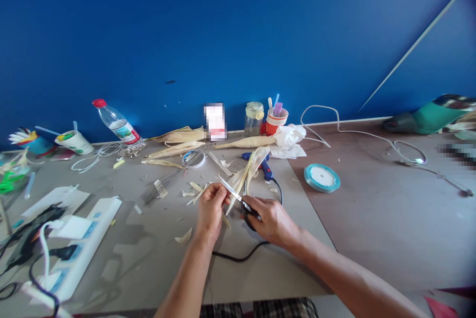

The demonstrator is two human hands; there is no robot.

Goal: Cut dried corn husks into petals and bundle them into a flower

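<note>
My left hand (210, 207) is closed, pinching the lower end of a pale dried corn husk (245, 173) that fans upward over the table. My right hand (269, 219) grips the black handles of a pair of scissors (235, 193), whose silver blades point up and left, crossing the husk next to my left fingers. Small husk trimmings (193, 190) lie scattered on the grey table (156, 258) around both hands.
A blue glue gun (263, 165) with a black cord lies behind the husk. More husks (178, 149), thin wires (167, 182), a teal ribbon spool (322, 178), a white power strip (80, 238), a tilted water bottle (117, 122), a jar (254, 118) and a paper cup (275, 120) stand near the blue wall.
</note>
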